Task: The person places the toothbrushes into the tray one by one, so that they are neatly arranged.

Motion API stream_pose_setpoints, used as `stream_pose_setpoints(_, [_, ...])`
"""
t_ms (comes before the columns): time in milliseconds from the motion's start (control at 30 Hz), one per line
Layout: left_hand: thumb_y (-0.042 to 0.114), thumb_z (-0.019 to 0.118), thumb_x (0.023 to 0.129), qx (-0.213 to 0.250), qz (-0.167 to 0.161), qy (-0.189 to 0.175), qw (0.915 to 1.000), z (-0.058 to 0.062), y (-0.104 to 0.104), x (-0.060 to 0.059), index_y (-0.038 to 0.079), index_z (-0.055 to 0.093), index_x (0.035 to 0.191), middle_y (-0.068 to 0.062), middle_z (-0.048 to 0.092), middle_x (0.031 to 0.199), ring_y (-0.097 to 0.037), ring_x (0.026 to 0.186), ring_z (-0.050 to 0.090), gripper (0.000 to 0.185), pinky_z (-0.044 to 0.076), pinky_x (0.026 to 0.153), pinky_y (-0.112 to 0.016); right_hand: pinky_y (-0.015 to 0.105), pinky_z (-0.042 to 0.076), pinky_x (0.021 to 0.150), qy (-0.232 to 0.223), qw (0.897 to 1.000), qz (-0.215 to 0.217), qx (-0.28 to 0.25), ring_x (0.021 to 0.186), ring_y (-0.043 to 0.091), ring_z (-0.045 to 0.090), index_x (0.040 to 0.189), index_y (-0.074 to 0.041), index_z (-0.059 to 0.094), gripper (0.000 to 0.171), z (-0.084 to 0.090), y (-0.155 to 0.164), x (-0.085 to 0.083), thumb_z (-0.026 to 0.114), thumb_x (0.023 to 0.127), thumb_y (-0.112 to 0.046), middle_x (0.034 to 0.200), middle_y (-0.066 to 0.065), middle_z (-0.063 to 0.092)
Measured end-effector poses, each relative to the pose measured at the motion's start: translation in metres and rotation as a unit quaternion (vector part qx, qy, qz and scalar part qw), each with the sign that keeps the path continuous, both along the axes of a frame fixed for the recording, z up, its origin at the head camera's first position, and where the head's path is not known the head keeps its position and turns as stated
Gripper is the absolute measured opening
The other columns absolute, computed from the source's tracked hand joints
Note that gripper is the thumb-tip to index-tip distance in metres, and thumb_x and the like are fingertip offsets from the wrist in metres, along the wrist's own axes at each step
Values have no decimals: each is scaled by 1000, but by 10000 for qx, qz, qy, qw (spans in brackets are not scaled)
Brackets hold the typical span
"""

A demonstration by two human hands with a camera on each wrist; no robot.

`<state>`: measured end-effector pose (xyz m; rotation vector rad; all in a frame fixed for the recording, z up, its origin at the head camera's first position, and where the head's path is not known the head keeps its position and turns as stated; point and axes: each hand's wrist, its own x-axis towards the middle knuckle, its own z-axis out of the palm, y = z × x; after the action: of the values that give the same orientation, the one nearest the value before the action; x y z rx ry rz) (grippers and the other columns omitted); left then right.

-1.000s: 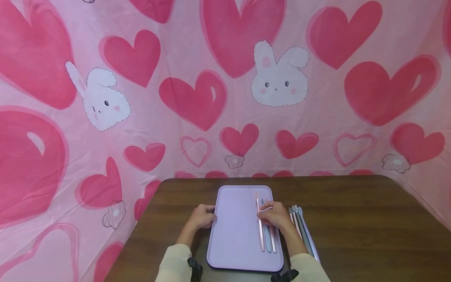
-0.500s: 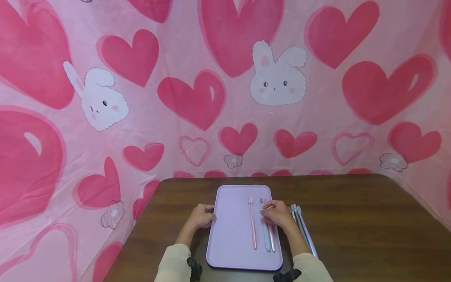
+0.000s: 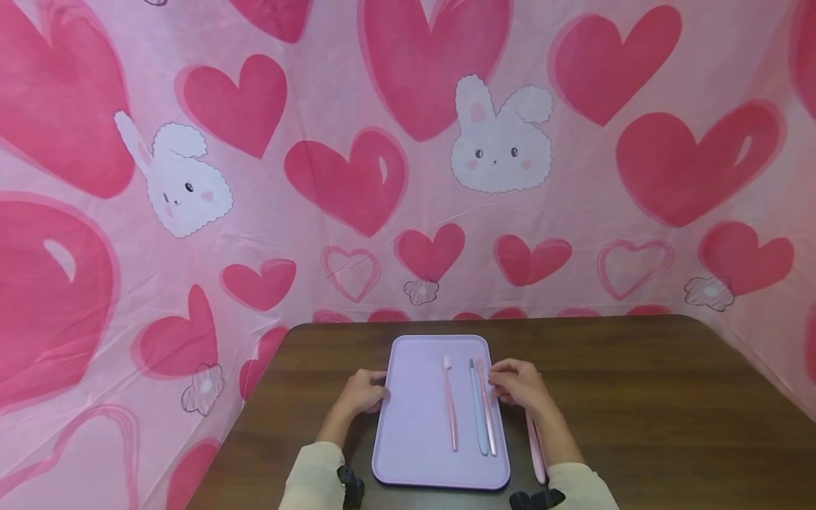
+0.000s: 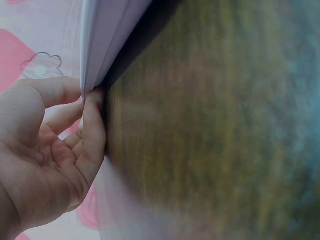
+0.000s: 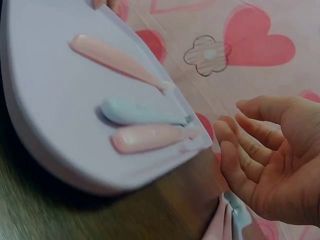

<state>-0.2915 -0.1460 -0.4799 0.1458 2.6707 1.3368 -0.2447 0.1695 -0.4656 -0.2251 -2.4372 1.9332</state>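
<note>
A pale purple tray [image 3: 414, 425] lies on the table, its left edge pinched by my left hand [image 3: 365, 391], thumb above and fingers below in the left wrist view. Three toothbrushes rest on it: a pink toothbrush [image 3: 450, 407] set apart nearer the middle, a light blue toothbrush [image 3: 478, 411], and a second pink toothbrush [image 3: 489, 418] close beside the blue one. At the tray's right edge is my right hand [image 3: 519, 384], fingers loosely bent around nothing in the right wrist view. Under that forearm, more toothbrushes [image 3: 537, 450] lie on the table, mostly hidden.
The dark wooden table [image 3: 669, 404] extends to the right and behind the tray. A pink cloth [image 3: 433, 177] printed with hearts and rabbits hangs at its far edge. Black straps [image 3: 350, 487] circle both wrists.
The right hand has let go of the left pink toothbrush and moved right, off the tray's surface. That toothbrush now lies further left, apart from the others. The left hand stays put.
</note>
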Motion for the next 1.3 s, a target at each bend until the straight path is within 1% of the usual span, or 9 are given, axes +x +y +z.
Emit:
stream_pose_setpoints(200, [7, 69, 86, 1, -13, 11, 10000, -1, 0, -1, -1, 63, 136, -17, 71, 94, -15, 56, 58, 51, 59, 60, -31, 25, 56, 60, -27, 9997, 195, -174, 65, 11, 69, 117, 13, 60, 32, -2, 15, 4, 63, 95, -11, 82, 4, 75])
stream_pose_setpoints(400, [8, 68, 86, 13, -54, 29, 10000, -3, 1, -2, 0, 63, 136, -9, 64, 74, -13, 52, 55, 51, 55, 55, -27, 25, 57, 65, 7, 9987, 481, -151, 71, 10, 69, 123, 14, 57, 36, 1, 29, 9, 60, 99, -13, 90, 3, 75])
stream_pose_setpoints(500, [8, 68, 85, 13, -54, 19, 10000, -4, 1, -3, 0, 63, 136, -8, 62, 70, -13, 51, 55, 51, 54, 54, -26, 25, 57, 65, -18, 9985, 519, -164, 72, 10, 69, 125, 14, 55, 37, 3, 35, 12, 59, 100, -13, 90, 3, 75])
stream_pose_setpoints(667, [9, 68, 86, 35, -44, 9, 10000, -2, 1, -2, 0, 63, 136, -9, 64, 75, -13, 52, 55, 52, 55, 55, -27, 25, 58, 68, -95, 9989, 432, -162, 74, 11, 70, 127, 13, 55, 37, 5, 44, 17, 57, 101, -14, 91, 3, 74])
stream_pose_setpoints(833, [9, 68, 87, 15, -48, -22, 10000, -1, 2, 0, 0, 62, 137, -13, 67, 82, -14, 55, 56, 52, 56, 57, -27, 26, 59, 69, -71, 9985, 526, -119, 76, 11, 71, 128, 15, 52, 40, 4, 53, 21, 56, 101, -14, 93, 4, 73])
stream_pose_setpoints(967, [10, 68, 88, -9, -40, -42, 10000, 1, 3, 2, 0, 62, 137, -19, 72, 101, -16, 60, 60, 51, 58, 61, -30, 25, 59, 68, -134, 9984, 544, -80, 76, 11, 70, 128, 14, 53, 39, 0, 62, 23, 56, 101, -14, 93, 3, 73])
stream_pose_setpoints(1067, [10, 68, 88, -7, -43, -24, 10000, 2, 2, 3, -1, 61, 137, -22, 71, 109, -17, 61, 61, 51, 59, 62, -31, 24, 58, 68, -215, 9985, 489, -102, 75, 10, 70, 128, 13, 54, 39, -2, 67, 24, 57, 101, -15, 94, 3, 74])
stream_pose_setpoints(1133, [10, 68, 88, 6, -33, -35, 10000, 2, 2, 2, 0, 61, 138, -21, 71, 108, -17, 60, 60, 51, 58, 61, -30, 24, 57, 68, -241, 9985, 485, -91, 76, 10, 70, 129, 13, 54, 40, -2, 70, 25, 56, 102, -16, 94, 1, 74])
stream_pose_setpoints(1300, [9, 68, 87, 7, 3, -15, 10000, -1, 0, -1, 0, 61, 138, -14, 69, 87, -14, 54, 55, 52, 54, 56, -26, 26, 56, 67, -306, 9984, 457, -101, 75, 9, 69, 131, 13, 53, 42, 0, 75, 25, 57, 101, -17, 91, -2, 74])
